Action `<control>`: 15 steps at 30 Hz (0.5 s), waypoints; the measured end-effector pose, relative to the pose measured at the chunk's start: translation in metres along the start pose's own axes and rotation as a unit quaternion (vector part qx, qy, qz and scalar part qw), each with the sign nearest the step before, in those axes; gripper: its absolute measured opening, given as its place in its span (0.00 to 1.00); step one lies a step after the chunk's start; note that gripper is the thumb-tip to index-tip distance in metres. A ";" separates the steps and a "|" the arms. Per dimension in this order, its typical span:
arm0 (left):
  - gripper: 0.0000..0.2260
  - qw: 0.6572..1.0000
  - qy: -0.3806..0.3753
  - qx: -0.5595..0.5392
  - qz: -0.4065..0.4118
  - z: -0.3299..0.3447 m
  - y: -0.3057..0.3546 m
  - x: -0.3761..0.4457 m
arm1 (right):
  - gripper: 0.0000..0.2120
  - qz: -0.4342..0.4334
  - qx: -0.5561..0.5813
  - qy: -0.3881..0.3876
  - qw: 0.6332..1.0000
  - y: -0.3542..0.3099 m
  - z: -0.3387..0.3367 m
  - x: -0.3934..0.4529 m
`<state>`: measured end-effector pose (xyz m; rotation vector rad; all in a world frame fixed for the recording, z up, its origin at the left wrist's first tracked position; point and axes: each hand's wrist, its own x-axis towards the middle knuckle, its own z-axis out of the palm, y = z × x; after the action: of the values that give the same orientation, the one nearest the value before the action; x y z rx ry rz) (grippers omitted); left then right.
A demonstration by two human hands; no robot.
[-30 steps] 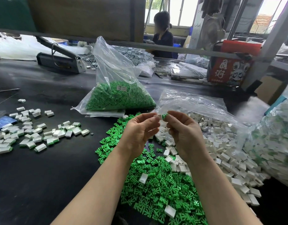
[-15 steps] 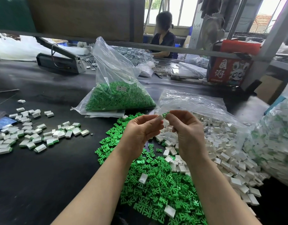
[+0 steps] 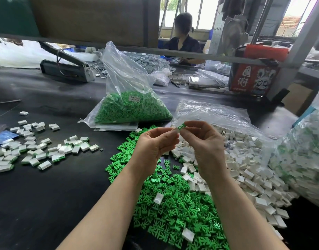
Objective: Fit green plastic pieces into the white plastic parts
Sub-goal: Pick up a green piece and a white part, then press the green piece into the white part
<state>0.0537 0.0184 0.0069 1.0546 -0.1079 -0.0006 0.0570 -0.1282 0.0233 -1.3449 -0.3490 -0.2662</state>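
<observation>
My left hand (image 3: pixel 155 143) and my right hand (image 3: pixel 204 141) meet above the piles, fingertips together. Between them sits a small white plastic part (image 3: pixel 177 130) with a green plastic piece (image 3: pixel 182 126) at its upper end. The left fingers pinch the white part and the right fingers pinch the green piece. Below the hands lies a loose heap of green pieces (image 3: pixel 173 204). A spread of white parts (image 3: pixel 245 170) lies to the right, spilling from a clear bag (image 3: pixel 214 112).
Assembled white-and-green parts (image 3: pixel 38 150) are scattered on the black table at the left. A clear bag of green pieces (image 3: pixel 130 105) stands behind the hands. Another full bag (image 3: pixel 306 159) sits at the right edge. A person works at the far side beyond a metal rail.
Both hands have stayed together at the same spot. The green piece now shows more clearly at the top of the white part between the fingertips.
</observation>
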 end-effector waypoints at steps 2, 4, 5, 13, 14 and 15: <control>0.07 1.000 -0.003 0.004 0.002 0.000 0.000 -0.001 | 0.11 0.005 0.009 -0.006 1.000 0.000 0.001 -0.001; 0.06 1.000 -0.004 0.006 0.000 0.001 0.000 -0.001 | 0.09 0.000 0.014 -0.002 1.000 0.000 0.003 -0.001; 0.07 1.000 -0.002 0.006 -0.001 0.001 0.000 -0.001 | 0.08 -0.005 0.017 0.004 1.000 0.000 0.003 -0.001; 0.08 1.000 0.010 -0.003 0.002 0.000 0.001 0.000 | 0.11 -0.009 -0.070 -0.010 0.997 -0.003 -0.002 0.002; 0.08 1.000 0.008 0.000 0.003 0.000 0.001 0.000 | 0.10 -0.013 -0.091 -0.015 0.996 -0.003 -0.002 0.002; 0.08 1.000 0.008 0.002 0.006 0.000 0.001 0.000 | 0.09 -0.018 -0.114 -0.019 0.993 -0.004 -0.002 0.002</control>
<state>0.0537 0.0191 0.0080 1.0578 -0.0998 0.0182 0.0575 -0.1309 0.0268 -1.5717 -0.3836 -0.3174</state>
